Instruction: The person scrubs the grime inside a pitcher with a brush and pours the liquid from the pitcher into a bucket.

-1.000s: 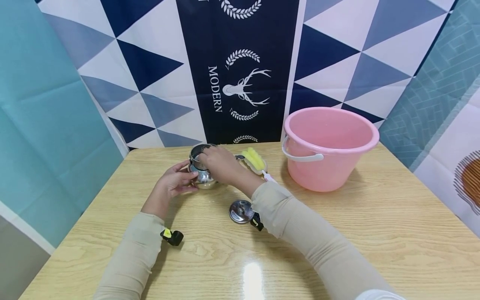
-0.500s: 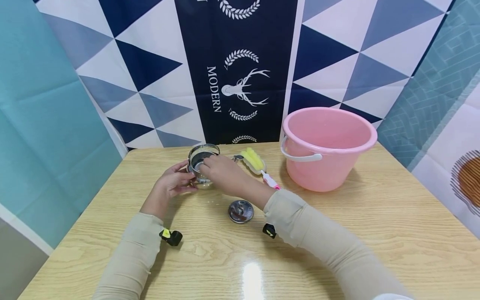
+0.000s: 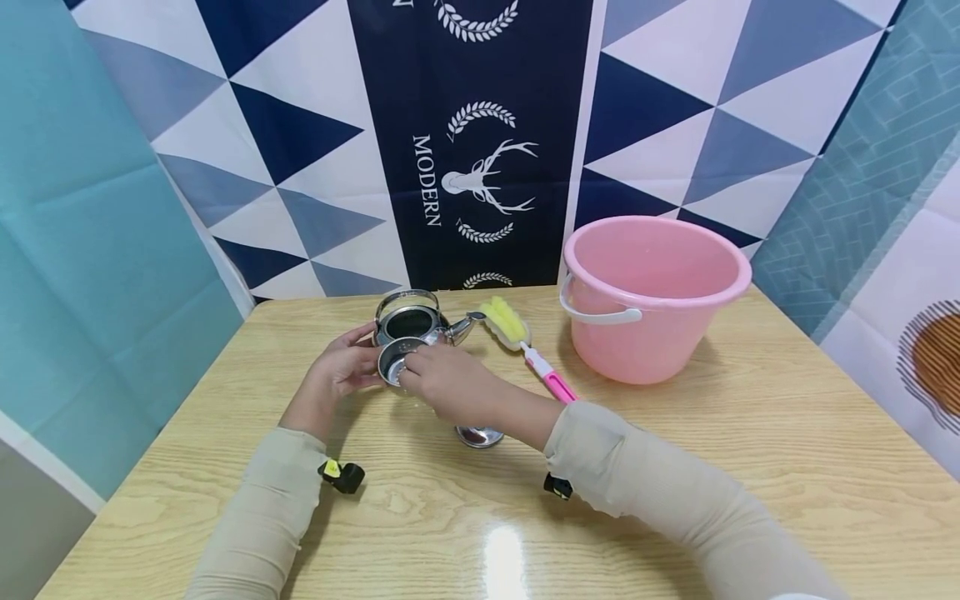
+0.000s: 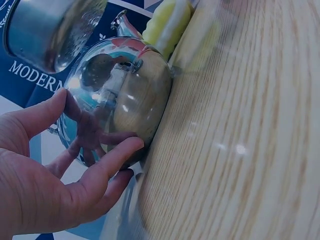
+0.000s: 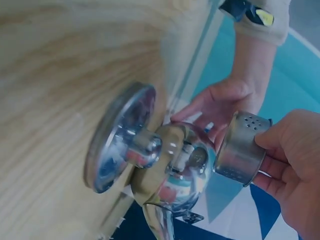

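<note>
A shiny steel teapot (image 4: 127,95) stands on the table, its spout pointing right and its round mouth uncovered. My left hand (image 3: 347,365) holds the pot's left side, thumb and fingers spread around the belly. In front of the mouth, my right hand (image 3: 456,385) pinches the rim of a steel tea strainer (image 5: 242,149) with small holes, which is out of the pot and tilted. The pot's round lid (image 5: 120,137) lies on the table with its knob up, partly hidden under my right hand in the head view.
A brush (image 3: 551,379) with a yellow head and pink-and-white handle lies right of the spout. Farther right stands a pink bucket (image 3: 645,346) with a white handle. A patterned cloth (image 3: 480,167) hangs behind the wooden table (image 3: 420,517).
My right hand has lifted the strainer out of the teapot and brought it toward me, in front of the pot's mouth. My left hand has stayed at the pot's side.
</note>
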### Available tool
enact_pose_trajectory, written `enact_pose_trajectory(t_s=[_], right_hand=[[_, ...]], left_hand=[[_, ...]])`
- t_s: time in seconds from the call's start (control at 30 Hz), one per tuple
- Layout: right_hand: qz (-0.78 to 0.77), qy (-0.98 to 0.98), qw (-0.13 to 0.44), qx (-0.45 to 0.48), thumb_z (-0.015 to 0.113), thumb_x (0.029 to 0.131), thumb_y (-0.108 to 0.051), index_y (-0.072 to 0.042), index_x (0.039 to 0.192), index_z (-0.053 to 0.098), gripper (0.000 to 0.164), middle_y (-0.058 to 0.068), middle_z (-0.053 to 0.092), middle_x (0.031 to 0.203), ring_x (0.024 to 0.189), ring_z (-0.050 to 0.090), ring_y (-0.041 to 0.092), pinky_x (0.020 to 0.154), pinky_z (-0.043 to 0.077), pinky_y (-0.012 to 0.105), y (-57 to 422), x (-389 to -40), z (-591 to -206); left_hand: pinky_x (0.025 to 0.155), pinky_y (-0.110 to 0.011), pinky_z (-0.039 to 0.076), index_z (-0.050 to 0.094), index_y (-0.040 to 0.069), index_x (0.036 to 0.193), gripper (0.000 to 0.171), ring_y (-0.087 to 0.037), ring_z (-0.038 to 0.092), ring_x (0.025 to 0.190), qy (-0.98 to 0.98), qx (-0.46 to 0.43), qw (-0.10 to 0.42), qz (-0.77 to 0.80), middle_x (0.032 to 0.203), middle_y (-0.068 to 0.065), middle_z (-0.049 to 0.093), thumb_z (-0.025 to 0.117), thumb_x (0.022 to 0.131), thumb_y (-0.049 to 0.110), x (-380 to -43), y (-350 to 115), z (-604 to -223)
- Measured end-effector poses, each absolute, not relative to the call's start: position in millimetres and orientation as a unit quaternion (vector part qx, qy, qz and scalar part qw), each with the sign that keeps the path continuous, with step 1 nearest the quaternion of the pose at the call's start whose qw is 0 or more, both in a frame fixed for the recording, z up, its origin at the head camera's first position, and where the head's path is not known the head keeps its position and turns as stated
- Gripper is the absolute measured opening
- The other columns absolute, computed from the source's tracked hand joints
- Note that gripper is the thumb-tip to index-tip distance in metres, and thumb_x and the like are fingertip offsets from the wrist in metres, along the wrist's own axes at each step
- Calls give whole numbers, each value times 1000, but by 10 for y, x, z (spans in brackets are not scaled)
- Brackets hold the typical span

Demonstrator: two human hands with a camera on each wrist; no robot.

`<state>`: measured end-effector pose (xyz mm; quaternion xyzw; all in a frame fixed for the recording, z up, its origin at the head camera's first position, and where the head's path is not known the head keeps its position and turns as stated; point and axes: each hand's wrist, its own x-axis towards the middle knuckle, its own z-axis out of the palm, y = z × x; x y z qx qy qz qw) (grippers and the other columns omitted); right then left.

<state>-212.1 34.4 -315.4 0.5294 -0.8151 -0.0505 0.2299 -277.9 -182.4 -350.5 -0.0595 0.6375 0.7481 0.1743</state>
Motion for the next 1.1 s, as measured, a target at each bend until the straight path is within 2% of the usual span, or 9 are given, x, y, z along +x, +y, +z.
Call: enact_pose_trajectory(t_s=[0.1, 0.23, 0.33, 0.4, 0.53, 0.67, 0.8, 1.1], right_hand=[[-54, -812, 221, 537, 69, 81, -2, -7, 105, 65, 24, 4, 64, 105, 101, 58, 20, 90, 50, 31, 377, -2060, -3192], [-62, -806, 212, 549, 65, 87, -4, -9, 104, 66, 18, 4, 64, 104, 98, 57, 19, 86, 50, 29, 415, -2004, -3261], [-66, -800, 212, 558, 66, 86, -5, -10, 102, 66, 17, 2, 64, 102, 95, 57, 17, 83, 49, 28, 437, -1980, -3306], [-64, -796, 213, 563, 67, 85, -5, -11, 101, 66, 17, 1, 64, 100, 94, 57, 16, 82, 49, 26, 449, -1966, -3330], [-63, -785, 208, 580, 68, 84, -5, -12, 98, 66, 16, -1, 62, 97, 92, 56, 14, 81, 49, 25, 471, -1922, -3361], [-65, -776, 194, 597, 68, 83, -5, -13, 96, 66, 15, -2, 60, 92, 87, 55, 13, 76, 48, 25, 477, -1877, -3375], [-60, -775, 183, 602, 68, 82, -5, -14, 95, 67, 16, -2, 60, 91, 84, 55, 13, 73, 48, 24, 463, -1854, -3385], [-65, -775, 143, 613, 69, 86, -10, -14, 100, 69, 15, -3, 63, 99, 90, 57, 12, 79, 50, 22, 397, -1784, -3412]], left_hand=[[72, -35, 58, 22, 15, 156, 74, -13, 64, 83, 636, -73, 170, 749, 142, -14, 40, 56, 94, -7, -2790, -1813, -3520], [87, -44, 54, 26, 17, 156, 75, -14, 62, 86, 636, -90, 163, 749, 125, -7, 48, 60, 93, -5, -2785, -1802, -3524], [95, -50, 49, 26, 18, 156, 75, -16, 62, 86, 633, -93, 161, 752, 121, -6, 50, 60, 93, -5, -2785, -1804, -3522], [95, -51, 50, 26, 18, 156, 75, -17, 62, 86, 633, -91, 160, 752, 122, -7, 49, 60, 93, -5, -2788, -1806, -3522], [92, -52, 52, 23, 18, 156, 77, -19, 63, 89, 634, -83, 162, 752, 136, -13, 45, 60, 93, -5, -2792, -1808, -3528], [94, -56, 47, 23, 18, 156, 78, -27, 60, 104, 630, -88, 161, 755, 150, -17, 35, 60, 93, -6, -2793, -1811, -3532], [96, -58, 45, 24, 18, 156, 78, -33, 53, 118, 625, -93, 161, 758, 155, -16, 29, 61, 92, -6, -2790, -1810, -3529], [98, -60, 42, 25, 18, 156, 77, -22, 61, 95, 618, -89, 165, 764, 144, -16, 38, 61, 92, -7, -2781, -1816, -3519]])
